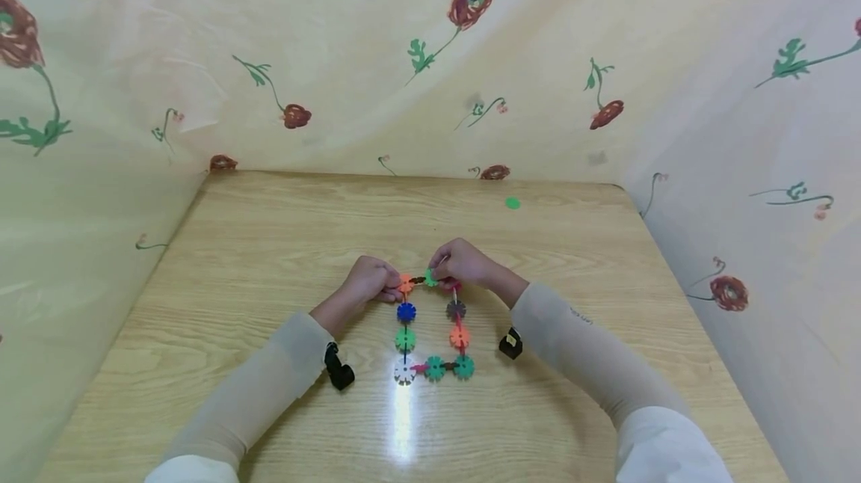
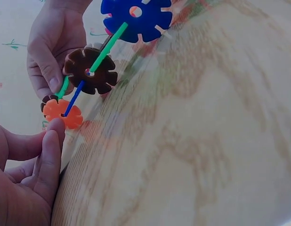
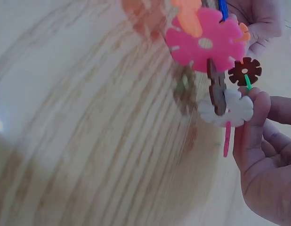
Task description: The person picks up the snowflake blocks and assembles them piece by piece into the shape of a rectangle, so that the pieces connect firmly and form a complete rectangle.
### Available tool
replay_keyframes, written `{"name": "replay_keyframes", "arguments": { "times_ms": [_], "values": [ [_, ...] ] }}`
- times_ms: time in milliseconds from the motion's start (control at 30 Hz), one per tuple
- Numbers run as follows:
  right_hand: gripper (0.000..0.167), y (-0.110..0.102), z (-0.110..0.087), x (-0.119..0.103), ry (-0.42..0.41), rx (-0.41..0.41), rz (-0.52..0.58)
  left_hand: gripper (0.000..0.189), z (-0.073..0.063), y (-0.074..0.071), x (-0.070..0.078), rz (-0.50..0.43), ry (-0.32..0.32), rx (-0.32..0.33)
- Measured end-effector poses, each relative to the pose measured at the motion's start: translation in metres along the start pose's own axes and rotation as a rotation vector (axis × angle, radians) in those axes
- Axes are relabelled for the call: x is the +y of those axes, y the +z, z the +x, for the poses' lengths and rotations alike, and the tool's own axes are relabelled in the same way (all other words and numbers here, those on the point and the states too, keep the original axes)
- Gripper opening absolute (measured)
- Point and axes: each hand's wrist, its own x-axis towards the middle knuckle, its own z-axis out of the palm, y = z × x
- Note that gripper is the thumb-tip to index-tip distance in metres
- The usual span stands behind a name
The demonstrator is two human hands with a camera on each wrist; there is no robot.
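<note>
Slotted plastic snowflake discs are joined edge to edge into a rectangular frame over the table. My left hand (image 1: pixel 368 278) pinches the orange disc (image 1: pixel 406 283) at its far left corner; the left wrist view shows fingertips against that orange disc (image 2: pixel 63 113). On the far side, my right hand (image 1: pixel 460 262) pinches a green disc (image 1: pixel 431 278), which a brown disc (image 3: pixel 251 70) links towards the left corner. A white disc (image 3: pixel 237 110) and a pink disc (image 3: pixel 206 40) sit beside the right fingers. Down the left side run a blue disc (image 1: pixel 406 312) and a green one.
A loose green disc (image 1: pixel 513 202) lies on the wooden table (image 1: pixel 323 214) near its far edge. Flower-printed sheeting (image 1: pixel 377 57) rises behind and at both sides. Black wrist cameras (image 1: pixel 339 372) hang beneath both sleeves.
</note>
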Motion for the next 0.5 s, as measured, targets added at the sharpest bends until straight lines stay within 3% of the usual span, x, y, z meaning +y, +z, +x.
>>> {"name": "replay_keyframes", "arguments": {
  "times_ms": [500],
  "values": [
    [0.005,0.0076,0.0029,-0.0034,0.003,0.055,-0.009,0.012,0.0018,0.0014,-0.0007,0.018,-0.006,0.040]
  ]
}}
